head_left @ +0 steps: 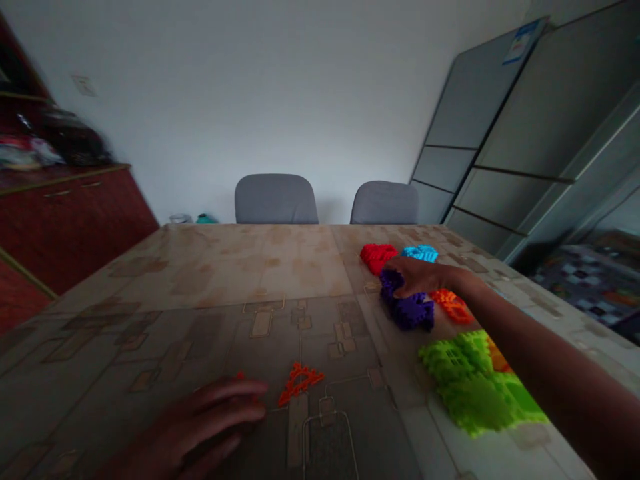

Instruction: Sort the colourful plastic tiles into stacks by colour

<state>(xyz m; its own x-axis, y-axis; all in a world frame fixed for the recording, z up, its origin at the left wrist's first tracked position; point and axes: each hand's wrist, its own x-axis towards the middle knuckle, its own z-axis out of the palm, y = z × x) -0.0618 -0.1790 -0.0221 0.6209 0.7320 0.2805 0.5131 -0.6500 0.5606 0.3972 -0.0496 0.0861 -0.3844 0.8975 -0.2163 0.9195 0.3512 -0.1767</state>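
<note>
My right hand [419, 275] reaches across the table to a pile of purple notched building pieces [409, 312]. Its thumb and fingers close around the upper end of that pile. Low in the view, my left hand [213, 420] hovers at or just above the tabletop, fingers stretched out and a little apart, slightly blurred. A bit of orange [241, 375] peeks out behind its fingers, mostly hidden. Just right of those fingertips lies a flat orange triangular piece [300, 381] with toothed edges and an open middle.
Red pieces [377, 257] and light blue pieces [420, 253] lie beyond my right hand. Orange pieces [453, 305] and a green stack [480, 387] sit partly under my forearm. Two grey chairs [276, 199] stand behind the patterned table [200, 267].
</note>
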